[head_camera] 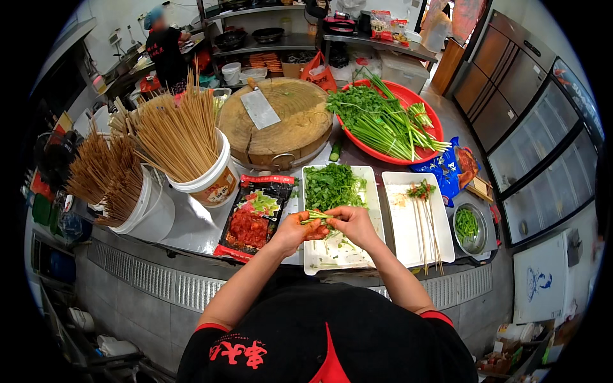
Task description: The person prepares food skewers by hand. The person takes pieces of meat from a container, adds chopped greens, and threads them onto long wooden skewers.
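Note:
Over the near half of a white tray (373, 206) I hold a small bunch of green herb stems (317, 216). My left hand (294, 232) grips it, with reddish sauce smeared on the fingers. From the other side, my right hand (350, 224) pinches the same stems. Chopped leafy herbs (335, 184) fill the tray's far part, and loose bits lie near me. To the left is an opened plastic packet (263, 191) with red marinated meat (247, 229) on it. At right, a second white tray (400, 239) carries several skewers (424, 215) with herbs and red meat at their far ends.
Two white buckets (158, 210) of bamboo skewers stand at left. A round wooden chopping block (297, 115) bears a cleaver (260, 109). Behind the trays sits a red basin (438, 119) of greens; a metal bowl (482, 234) holds cut green pieces. A person (165, 52) stands far left.

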Demonstrator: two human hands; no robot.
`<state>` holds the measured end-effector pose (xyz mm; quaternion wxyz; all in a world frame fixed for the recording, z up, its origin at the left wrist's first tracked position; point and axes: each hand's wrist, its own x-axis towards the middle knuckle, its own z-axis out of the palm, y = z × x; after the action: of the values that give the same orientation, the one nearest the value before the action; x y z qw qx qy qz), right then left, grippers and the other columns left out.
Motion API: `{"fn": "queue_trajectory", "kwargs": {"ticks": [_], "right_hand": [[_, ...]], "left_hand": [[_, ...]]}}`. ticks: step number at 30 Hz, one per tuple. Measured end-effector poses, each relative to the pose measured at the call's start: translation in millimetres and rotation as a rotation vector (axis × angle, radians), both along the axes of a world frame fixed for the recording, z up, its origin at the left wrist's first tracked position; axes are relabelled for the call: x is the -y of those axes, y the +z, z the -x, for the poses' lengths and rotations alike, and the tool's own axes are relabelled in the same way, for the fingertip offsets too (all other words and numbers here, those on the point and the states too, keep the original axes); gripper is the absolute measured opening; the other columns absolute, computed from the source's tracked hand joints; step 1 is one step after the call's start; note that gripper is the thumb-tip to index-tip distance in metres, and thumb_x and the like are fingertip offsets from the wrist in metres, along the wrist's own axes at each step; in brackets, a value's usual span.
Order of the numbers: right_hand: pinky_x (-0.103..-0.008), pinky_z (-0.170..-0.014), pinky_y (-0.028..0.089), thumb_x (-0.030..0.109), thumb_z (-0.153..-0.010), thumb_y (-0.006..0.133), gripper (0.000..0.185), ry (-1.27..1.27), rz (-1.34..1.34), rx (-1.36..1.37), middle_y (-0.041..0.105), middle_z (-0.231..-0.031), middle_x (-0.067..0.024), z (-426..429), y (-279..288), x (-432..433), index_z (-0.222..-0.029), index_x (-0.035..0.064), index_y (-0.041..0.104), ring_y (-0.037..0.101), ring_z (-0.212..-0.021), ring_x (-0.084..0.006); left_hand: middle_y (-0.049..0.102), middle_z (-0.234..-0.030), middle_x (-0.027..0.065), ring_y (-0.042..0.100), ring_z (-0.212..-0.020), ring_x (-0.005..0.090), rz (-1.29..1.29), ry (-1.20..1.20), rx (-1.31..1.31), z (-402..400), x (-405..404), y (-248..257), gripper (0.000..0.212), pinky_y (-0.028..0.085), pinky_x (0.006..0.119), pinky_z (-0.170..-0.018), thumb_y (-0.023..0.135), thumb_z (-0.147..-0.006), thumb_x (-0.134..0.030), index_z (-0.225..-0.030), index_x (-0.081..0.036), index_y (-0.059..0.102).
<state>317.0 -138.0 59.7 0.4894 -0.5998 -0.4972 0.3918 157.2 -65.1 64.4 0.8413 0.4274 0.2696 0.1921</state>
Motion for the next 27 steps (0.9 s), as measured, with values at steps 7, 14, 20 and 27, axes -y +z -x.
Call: {"fn": "queue_trajectory", "kwargs": {"ticks": [7, 14, 20, 27], "right_hand": [[-0.0182, -0.049, 0.037, 0.011, -0.075, 0.060, 0.017, -0.302, -0.064, -0.037, 0.056, -0.062, -0.0009, -12, -6, -12, -0.090, 0.0020, 0.061, 0.046, -0.056, -0.0034], [-0.0231, -0.062, 0.043, 0.008, -0.078, 0.057, 0.016, -0.081, 0.048, 0.137, 0.061, -0.077, -0.0066, -8, 6, 0, -0.091, -0.0007, 0.060, 0.055, -0.069, -0.0116], [-0.0182, -0.055, 0.042, 0.003, -0.075, 0.057, 0.012, -0.010, 0.078, -0.068, 0.060, -0.072, -0.0029, 15, 5, -2, -0.087, -0.0017, 0.060, 0.053, -0.062, -0.0052], [-0.0232, -0.056, 0.042, 0.002, -0.073, 0.058, 0.010, 0.063, -0.047, 0.170, 0.058, -0.073, -0.0050, 18, 3, -5, -0.083, 0.0002, 0.061, 0.053, -0.063, -0.0115]], "left_hand": [[0.058, -0.081, 0.0124, 0.060, -0.077, 0.0193, 0.016, 0.068, -0.112, 8, -2, -7, 0.027, 0.051, 0.026, -0.067, 0.048, -0.084, -0.009, -0.106, 0.005, 0.044], [0.055, -0.089, 0.0141, 0.060, -0.079, 0.0220, 0.077, 0.093, -0.052, 8, 4, -25, 0.028, 0.051, 0.025, -0.068, 0.049, -0.084, -0.008, -0.107, 0.006, 0.040], [0.055, -0.088, 0.0156, 0.060, -0.079, 0.0229, 0.092, 0.134, -0.028, 18, 7, -17, 0.029, 0.051, 0.027, -0.070, 0.047, -0.084, -0.005, -0.108, 0.008, 0.038], [0.053, -0.093, 0.0160, 0.060, -0.080, 0.0229, 0.114, 0.129, -0.090, 22, 8, -12, 0.025, 0.052, 0.026, -0.069, 0.045, -0.085, -0.004, -0.107, 0.008, 0.039]]}}
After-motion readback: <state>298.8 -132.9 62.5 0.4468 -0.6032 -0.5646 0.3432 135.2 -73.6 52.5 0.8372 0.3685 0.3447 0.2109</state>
